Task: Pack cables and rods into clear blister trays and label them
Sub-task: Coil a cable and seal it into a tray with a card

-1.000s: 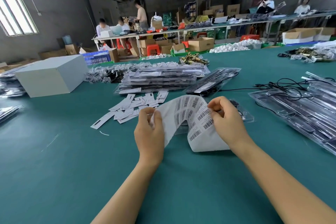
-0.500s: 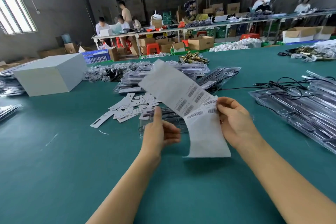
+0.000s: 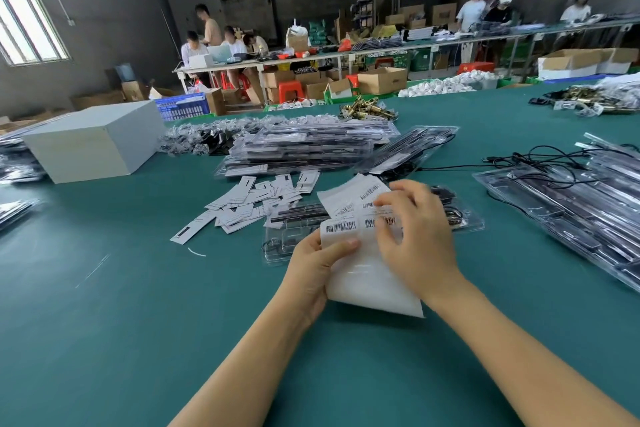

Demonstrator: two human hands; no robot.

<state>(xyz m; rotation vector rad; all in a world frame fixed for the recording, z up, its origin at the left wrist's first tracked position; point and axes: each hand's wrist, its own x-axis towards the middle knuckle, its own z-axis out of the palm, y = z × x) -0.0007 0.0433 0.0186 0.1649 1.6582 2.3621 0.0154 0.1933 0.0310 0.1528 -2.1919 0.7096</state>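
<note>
Left hand (image 3: 313, 267) pinches the barcode label sheet (image 3: 360, 253) at its left edge, frame centre; right hand (image 3: 415, 236) picks at a label, fingers curled. Thin and floppy, the sheet likely needs edge support. Beneath lies a clear blister tray (image 3: 287, 239) on the green table (image 3: 138, 322); workers fill the upper background.
</note>
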